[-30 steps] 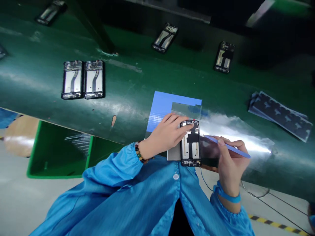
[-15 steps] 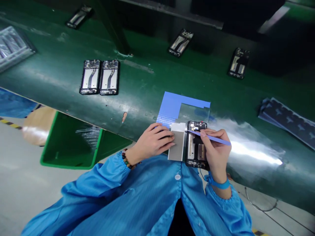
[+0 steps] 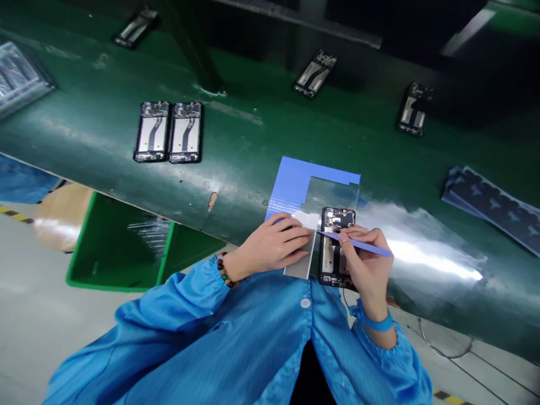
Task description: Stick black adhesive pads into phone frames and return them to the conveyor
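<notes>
My left hand (image 3: 278, 244) lies over a flat grey-and-white rectangular sheet (image 3: 300, 267), its fingers bent across the face and holding it; my thumb is hidden. Between the fingers and thumb of my right hand (image 3: 371, 264) is a slim violet tool (image 3: 367, 247), its tip pointing left to the sheet's right edge. Whether it has one prong or two cannot be made out. Right beside the sheet lies an opened phone body (image 3: 337, 216) with its circuit board showing at the top, partly covered by my right hand. A blue sheet (image 3: 291, 174) with a clear part lies just beyond.
Two opened phone bodies (image 3: 185, 132) lie side by side at left, with several more farther back. Clear film (image 3: 422, 242) and dark patterned sheets (image 3: 489, 197) are at right. A tray (image 3: 21, 79) sits far left, and a green bin (image 3: 113, 242) stands below the bench edge.
My left hand has shifted right across the grey-and-white sheet, which is now slightly tilted. The violet tool's tip has dropped a little along the sheet's edge. The opened phone body stays put.
</notes>
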Demonstrator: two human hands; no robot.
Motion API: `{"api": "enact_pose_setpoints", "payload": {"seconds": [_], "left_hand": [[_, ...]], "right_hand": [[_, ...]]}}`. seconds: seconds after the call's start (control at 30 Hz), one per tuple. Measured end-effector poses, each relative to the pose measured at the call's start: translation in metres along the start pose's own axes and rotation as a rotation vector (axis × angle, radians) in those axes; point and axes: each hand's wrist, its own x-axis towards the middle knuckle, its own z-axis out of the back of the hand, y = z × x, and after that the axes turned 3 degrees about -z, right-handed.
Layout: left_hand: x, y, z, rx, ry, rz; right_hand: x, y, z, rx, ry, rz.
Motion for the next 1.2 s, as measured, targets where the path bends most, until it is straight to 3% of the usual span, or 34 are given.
{"api": "enact_pose_setpoints", "payload": {"seconds": [1.2], "left_hand": [[0.0, -0.002, 0.0, -0.02, 0.038, 0.019]], "right_hand": [[0.002, 0.001, 0.011, -0.051, 0.076, -0.047]]}}
